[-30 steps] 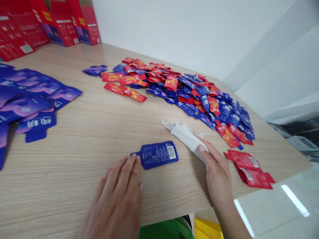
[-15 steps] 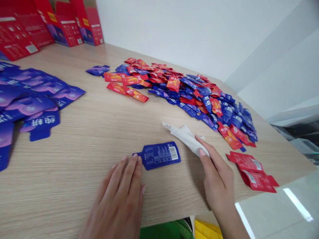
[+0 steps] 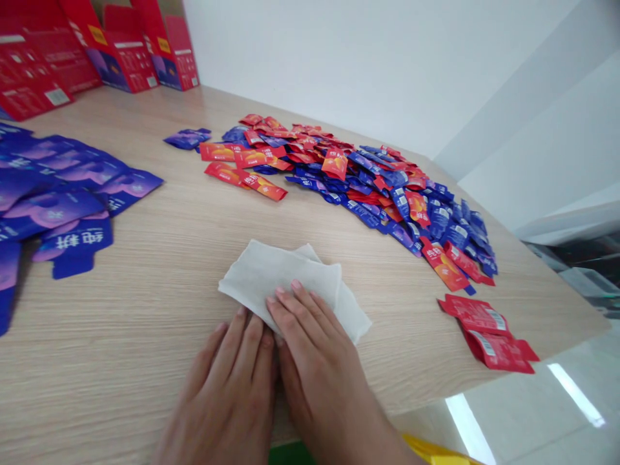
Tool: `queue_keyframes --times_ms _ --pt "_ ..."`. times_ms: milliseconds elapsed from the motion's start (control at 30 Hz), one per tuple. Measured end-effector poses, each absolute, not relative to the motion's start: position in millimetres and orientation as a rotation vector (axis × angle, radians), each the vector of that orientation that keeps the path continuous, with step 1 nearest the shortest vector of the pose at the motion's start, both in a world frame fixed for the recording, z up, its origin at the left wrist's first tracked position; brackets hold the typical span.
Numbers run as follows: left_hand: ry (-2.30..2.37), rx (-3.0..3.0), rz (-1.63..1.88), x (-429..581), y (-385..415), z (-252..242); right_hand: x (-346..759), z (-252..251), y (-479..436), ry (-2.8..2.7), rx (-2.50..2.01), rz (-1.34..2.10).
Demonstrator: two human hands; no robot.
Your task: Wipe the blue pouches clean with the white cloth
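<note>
A folded white cloth [image 3: 285,271] lies spread on the table in front of me, its corners fanned out. My right hand [image 3: 320,349] presses down on it with the fingers stretched flat over its near part. The blue sachet that lay there is covered by the cloth and the hand. Right beside, my left hand [image 3: 232,381] rests flat on the table, its fingers extended and their tips at the cloth's near edge. Whether those tips touch the sachet's end is hidden. The two hands touch along their sides.
A long heap of blue and red sachets [image 3: 358,174] runs along the wall. Two red sachets [image 3: 489,332] lie near the right table edge. Flat blue packs [image 3: 72,181] are stacked at left, with red boxes [image 3: 126,51] behind. Something yellow [image 3: 440,452] shows below the table edge.
My right hand has swung left with the cloth, from holding it pinched to pressing it spread out over the blue sachet. The left hand has stayed put.
</note>
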State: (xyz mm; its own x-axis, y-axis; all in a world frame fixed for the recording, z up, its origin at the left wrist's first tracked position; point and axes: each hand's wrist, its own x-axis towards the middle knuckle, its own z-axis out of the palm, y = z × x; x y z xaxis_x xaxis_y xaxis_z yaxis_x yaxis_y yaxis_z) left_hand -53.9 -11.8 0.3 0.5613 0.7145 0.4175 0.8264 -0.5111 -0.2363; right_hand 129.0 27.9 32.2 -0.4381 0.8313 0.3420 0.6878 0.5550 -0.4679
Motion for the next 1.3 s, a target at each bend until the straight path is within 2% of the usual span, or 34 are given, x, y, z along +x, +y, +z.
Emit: queue_keyframes --times_ms 267,567,667,867,1100,1300 --pt "-1.494 -2.456 -0.348 -42 -16 7 152 25 28 -2.322 -1.447 0.096" --pt "-1.530 -2.457 -0.397 -35 -16 12 216 28 34 -1.943 -1.762 0.142" --pt "-1.536 -2.449 -0.388 -34 -16 9 192 38 27 -1.881 -1.682 0.159" --pt "-1.567 -2.451 -0.357 -37 -18 11 126 32 17 -2.281 -1.293 0.109" --pt "-1.550 -2.474 -0.366 -39 -17 12 159 19 19 -2.304 -1.447 -0.017" --pt "-1.572 -2.473 -0.321 -37 -17 10 215 21 27 -2.022 -1.721 0.082"
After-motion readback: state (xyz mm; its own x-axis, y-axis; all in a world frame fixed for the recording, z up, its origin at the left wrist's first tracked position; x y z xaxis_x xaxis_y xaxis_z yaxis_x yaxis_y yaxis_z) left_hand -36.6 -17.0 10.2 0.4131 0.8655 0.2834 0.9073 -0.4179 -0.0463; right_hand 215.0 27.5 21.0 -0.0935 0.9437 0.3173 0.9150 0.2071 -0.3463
